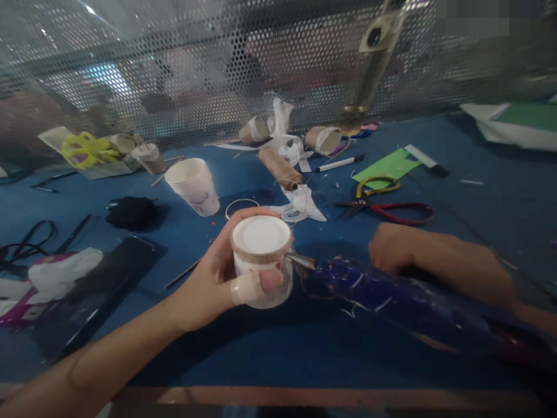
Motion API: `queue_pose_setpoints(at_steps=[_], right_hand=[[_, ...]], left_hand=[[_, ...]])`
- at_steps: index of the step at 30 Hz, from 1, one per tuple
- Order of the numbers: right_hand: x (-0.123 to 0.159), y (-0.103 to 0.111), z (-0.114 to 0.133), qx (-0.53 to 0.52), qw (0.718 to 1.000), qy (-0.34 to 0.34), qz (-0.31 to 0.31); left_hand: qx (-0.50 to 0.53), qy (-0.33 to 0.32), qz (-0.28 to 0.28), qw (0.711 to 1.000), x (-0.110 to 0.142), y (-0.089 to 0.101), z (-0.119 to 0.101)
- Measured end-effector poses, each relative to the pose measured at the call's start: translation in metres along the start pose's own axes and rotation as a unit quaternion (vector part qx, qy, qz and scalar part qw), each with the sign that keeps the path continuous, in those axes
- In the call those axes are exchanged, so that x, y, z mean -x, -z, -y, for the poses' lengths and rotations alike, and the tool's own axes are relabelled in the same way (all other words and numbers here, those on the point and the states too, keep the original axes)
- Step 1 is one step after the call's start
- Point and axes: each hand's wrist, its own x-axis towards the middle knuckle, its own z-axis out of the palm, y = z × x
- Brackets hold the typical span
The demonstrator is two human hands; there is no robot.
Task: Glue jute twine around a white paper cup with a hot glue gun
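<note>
My left hand (221, 278) is wrapped round a white paper cup (261, 235) with its round white end facing up. A band of brown twine (246, 255) circles the cup just below that end. The thumb, with a pale bandage (246, 288) on it, presses the near side. My right hand (404, 249) is closed on a blue glue gun (369, 287); the gun's body hides most of its fingers. The metal nozzle (302, 260) points left and meets the right side of the cup at the twine band, touching or nearly so.
A stack of paper cups (191, 183) stands behind my left hand. Beyond lie a twine roll (278, 167), white lace (302, 203) and scissors (387, 206) with yellow and red handles. A dark phone-like slab (104, 284) lies left. A perforated metal panel (195, 75) closes the back.
</note>
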Motion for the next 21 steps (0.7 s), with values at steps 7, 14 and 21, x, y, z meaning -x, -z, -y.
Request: queue_pose_setpoints(at_steps=[7,14,21], right_hand=[[0.0020,0.0028,-0.0039,-0.038,0.998,-0.015,0.045],[-0.0008,0.0072,-0.0003,0.011,0.998,-0.027,0.047],[-0.0037,0.0094,-0.0005,0.027,0.998,-0.007,0.051]], left_hand=[[-0.002,0.014,-0.006,1.000,-0.0016,-0.0026,-0.0026],[0.020,0.009,-0.003,1.000,0.0005,0.0007,-0.0004],[0.040,0.016,-0.004,0.999,0.0027,0.0019,0.0025]])
